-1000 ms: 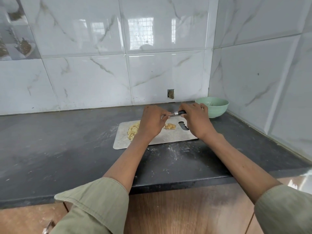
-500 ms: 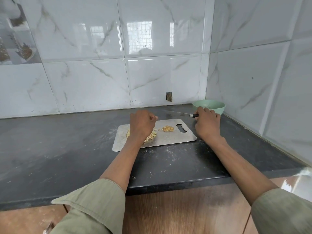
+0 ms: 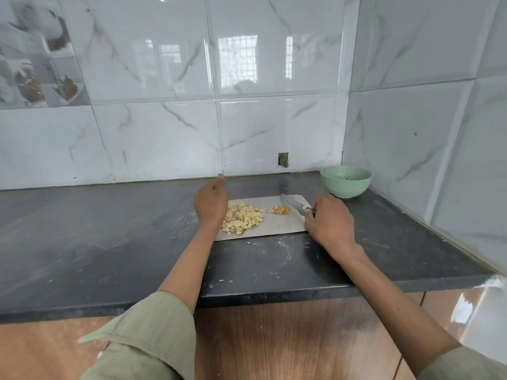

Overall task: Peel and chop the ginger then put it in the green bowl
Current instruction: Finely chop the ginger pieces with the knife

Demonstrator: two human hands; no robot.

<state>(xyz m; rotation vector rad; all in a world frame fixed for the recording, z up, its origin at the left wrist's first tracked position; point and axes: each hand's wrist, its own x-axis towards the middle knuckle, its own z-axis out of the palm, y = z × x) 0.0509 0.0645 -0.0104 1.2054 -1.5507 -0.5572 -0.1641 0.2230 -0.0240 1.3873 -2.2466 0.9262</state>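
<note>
The cutting board (image 3: 277, 226) lies flat on the dark countertop (image 3: 109, 242) and serves as the reference for everything here.

On the board's left half sits a pile of chopped ginger (image 3: 241, 218), pale yellow cubes heaped loosely together. To the right of that pile, still on the board and apart from it, lies a smaller, darker clump of ginger pieces (image 3: 279, 210).

The left hand (image 3: 210, 204) is over the board's left edge, just beside the large pile. Its fingers are relaxed and only loosely curved, one fingertip pointing toward the tiled wall (image 3: 164, 119); it holds nothing.

The right hand (image 3: 330, 222) covers the board's right end. Its fingers are curled round the handle of the knife (image 3: 295, 203); the handle itself is almost wholly hidden by the hand. The blade extends from the hand toward the board's far right corner and lies low over the board, near the small clump without touching it.

The green bowl (image 3: 346, 181) stands on the countertop beyond the board's far right corner, close to the angle of the two tiled walls. Whether it holds anything cannot be told.

Both forearms are bare below olive sleeves (image 3: 148, 333).
</note>
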